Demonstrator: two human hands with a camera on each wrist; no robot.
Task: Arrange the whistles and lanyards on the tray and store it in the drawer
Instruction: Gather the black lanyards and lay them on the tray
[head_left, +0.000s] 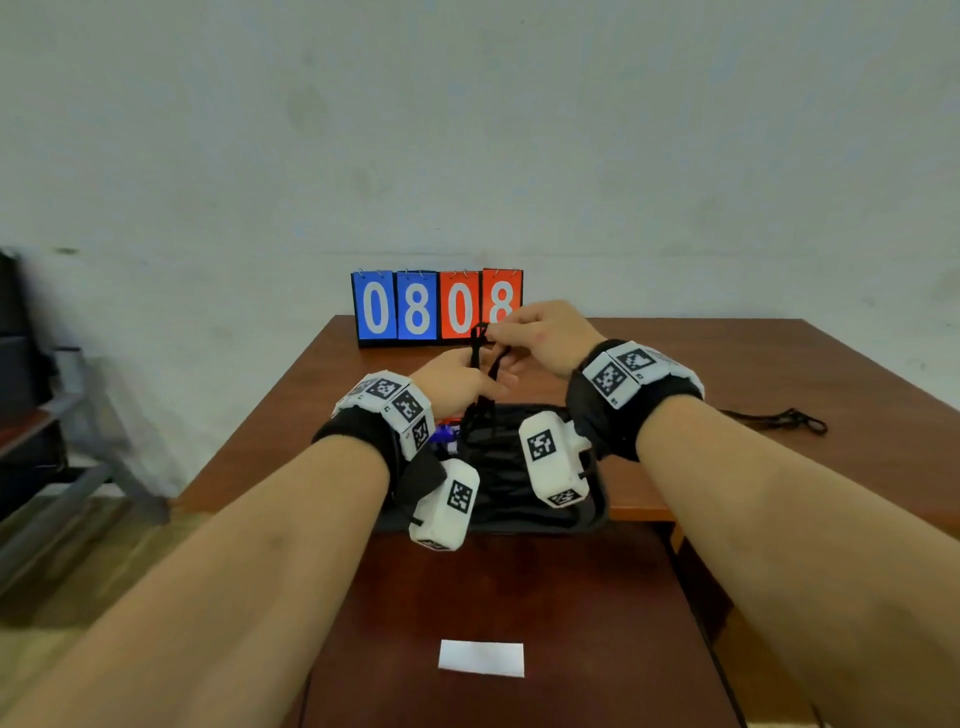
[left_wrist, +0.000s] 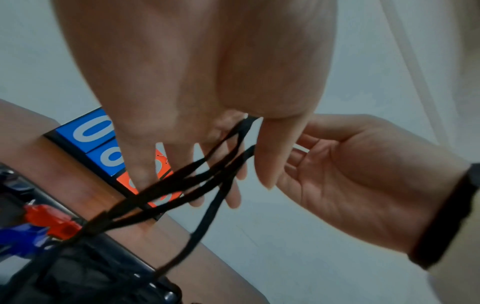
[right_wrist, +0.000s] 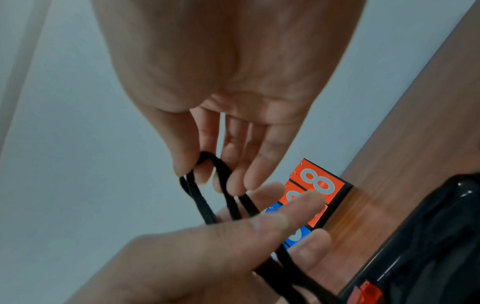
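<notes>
1. White paper slip (head_left: 481, 658): lies flat on a dark wooden surface closest to me, in front of the counter (head_left: 727, 364); I cannot tell whether that surface is the drawer

2. Black tray (head_left: 597, 512): sits on the near edge of the counter, under my wrists; black lanyard cords are heaped inside it

3. Red whistle (left_wrist: 55, 221) and blue whistle (left_wrist: 24, 236): both at the tray's left end, side by side and touching, as my left wrist view shows; only a sliver of each shows in the head view

4. Black lanyard (head_left: 485, 374): its strands rise from the tray up to both of my hands, taut between them

5. Left hand (head_left: 457, 382): held above the tray's far edge, thumb and fingers closed round the lanyard strands lower down

6. Right hand (head_left: 540, 338): held a little higher and farther, thumb and forefinger pinching the top loop of the same lanyard, other fingers loosely extended

7. Second black lanyard (head_left: 779, 418): lies flat on the counter to the right, well apart from the tray, with its clip at the right end

8. Flip scoreboard (head_left: 437, 306): stands upright at the counter's far edge against the wall, showing 08 in blue and 08 in red
</notes>
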